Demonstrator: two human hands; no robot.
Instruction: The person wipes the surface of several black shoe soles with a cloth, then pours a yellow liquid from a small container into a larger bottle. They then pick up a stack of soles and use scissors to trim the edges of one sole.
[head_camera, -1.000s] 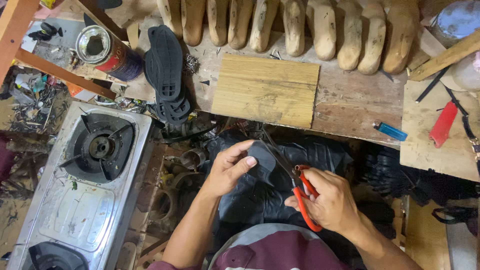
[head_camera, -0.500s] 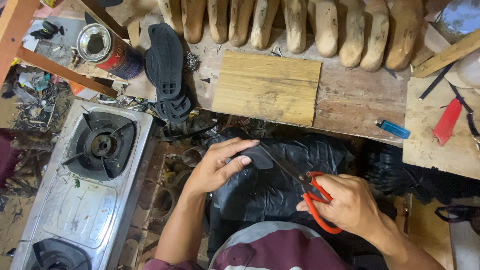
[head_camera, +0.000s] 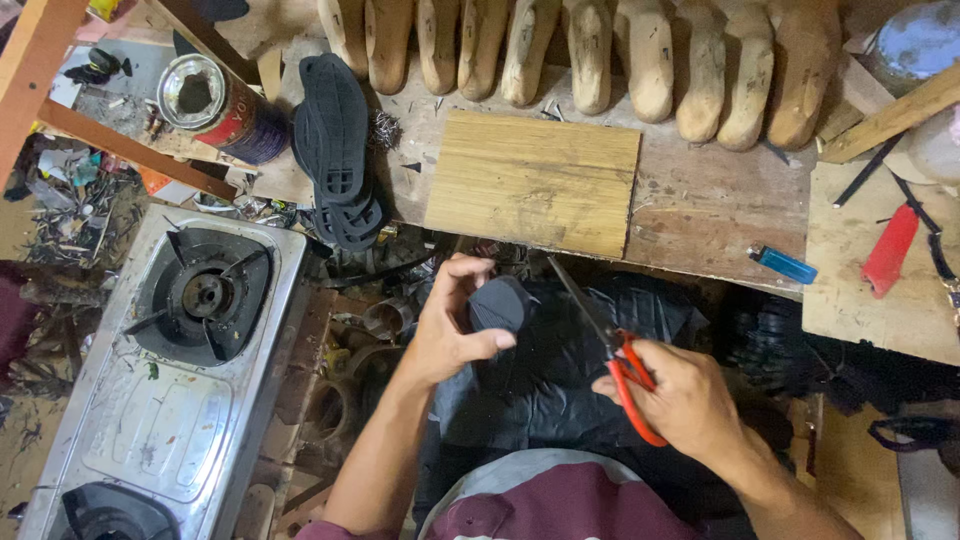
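Down at lap level, the left hand (head_camera: 452, 335) curls its fingers and thumb around a small dark piece of material (head_camera: 498, 303), so that grip is clamped on it. The piece is held over a black sheet (head_camera: 560, 390) spread across the person's lap, just below the front edge of the worktop (head_camera: 700, 205). Beside it, the right hand (head_camera: 680, 395) is closed through the red handles of a pair of scissors (head_camera: 610, 345), whose thin blades point up and left toward the dark piece; whether the tips touch it cannot be told.

On the worktop lies a pale wooden board (head_camera: 535, 180), with a row of wooden shoe forms (head_camera: 590, 55) behind it. A stack of black soles (head_camera: 338, 150) rests left of the board, near an open tin can (head_camera: 215, 105). A blue lighter (head_camera: 782, 264) sits to the right, a red-handled tool (head_camera: 890, 250) farther right. A gas stove (head_camera: 175, 360) stands lower left.
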